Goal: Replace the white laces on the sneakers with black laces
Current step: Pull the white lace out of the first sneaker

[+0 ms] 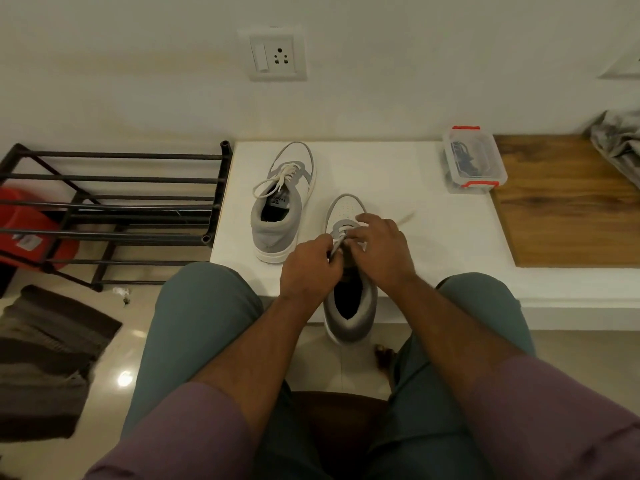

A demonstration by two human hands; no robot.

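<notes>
White lace point(341, 237) on near sneaker point(349, 292), at ledge point(398, 168) edge | left hand point(309, 268) pinches it to pull free | right hand point(381, 247) probably steadies tongue, grip unclear | black laces point(465, 161) boxed beyond.

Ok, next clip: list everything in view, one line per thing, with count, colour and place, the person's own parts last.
sneakers: two, grey and white, far one untouched on the white platform, near one at its front edge
white laces: still in both sneakers, far pair loosened
lidded box: one, clear with red clips, dark laces inside, platform's right rear
wooden board: one, brown, right of platform
shoe rack: one, black, left
red item: one, behind the rack
mat: one, dark striped, floor left
wall socket: one, white
cloth: grey, far right
left hand: pinches near sneaker's lace
right hand: grips the lacing
</notes>
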